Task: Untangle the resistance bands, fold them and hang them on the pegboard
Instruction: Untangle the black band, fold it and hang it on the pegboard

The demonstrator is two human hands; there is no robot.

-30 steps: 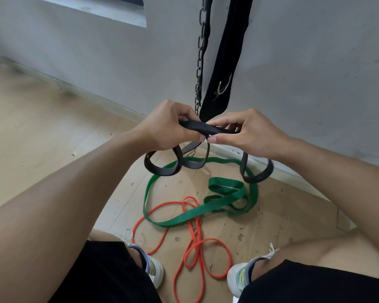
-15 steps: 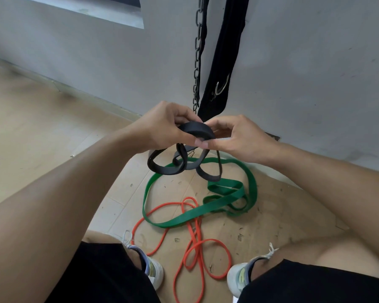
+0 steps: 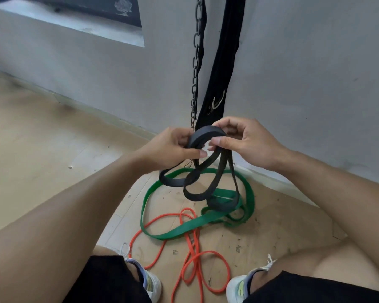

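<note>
A black resistance band [image 3: 206, 136] is gathered into several loops held between both hands at chest height. My left hand [image 3: 173, 149] pinches its left side and my right hand [image 3: 245, 143] pinches its right side, thumb on the front. Three black loops hang below the hands. On the floor beneath lies a wide green band [image 3: 177, 230] in a loose tangle, crossed by a thin orange band [image 3: 197, 254] that runs toward my feet. No pegboard is in view.
A grey wall stands just ahead, with a black chain [image 3: 196, 62] and a black strap with a metal hook [image 3: 221, 68] hanging down it. My two shoes [image 3: 151, 285] flank the orange band on the wooden floor.
The hands came closer together and bunched the black band from a flat stretched strip into a rounded bundle. The hanging loops have dropped lower.
</note>
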